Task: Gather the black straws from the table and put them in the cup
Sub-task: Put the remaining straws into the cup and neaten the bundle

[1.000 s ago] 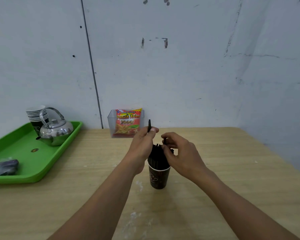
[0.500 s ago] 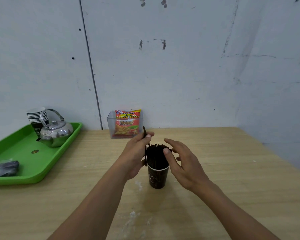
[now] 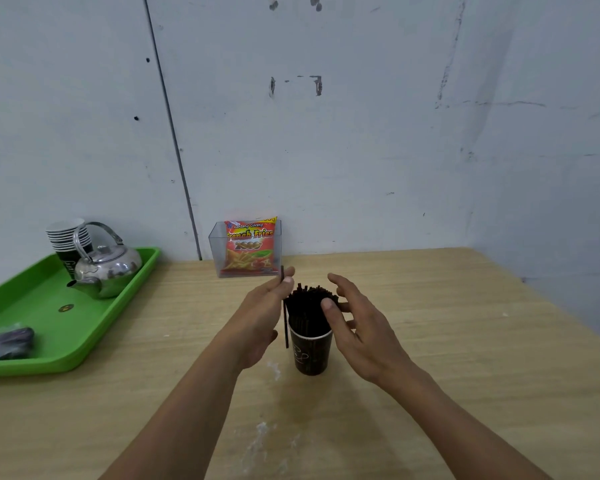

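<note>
Head view: your left hand (image 3: 262,315) is pinching a single thin black plastic straw (image 3: 285,323) between thumb and fingertip, close to its top end. Below the pinch the straw is hanging nearly upright outside the dark brown paper cup (image 3: 310,356), just beside the cup's wall, with its lower end reaching past the rim. A second ago you were holding this straw higher, its tip well above your fingers; now it is sitting lower alongside the cup.

Right of the pinch, the cup is standing on the pale wooden table (image 3: 447,323), packed with a bundle of black straws (image 3: 307,304) standing upright.

Your right hand (image 3: 359,327) is hovering at the far side of the bundle from the pinch, fingers spread and slack, gripping nothing. A second ago those fingers were curling over the straw tops. Whether the thumb is touching the bundle cannot be told.

Just beyond the pinch, a clear plastic box (image 3: 215,251) is holding a red and yellow French fries packet (image 3: 250,247). Well to the left of the pinch, a bright green plastic tray (image 3: 129,306) is carrying a shiny metal kettle (image 3: 110,270) and a stack of paper cups (image 3: 66,235).
</note>
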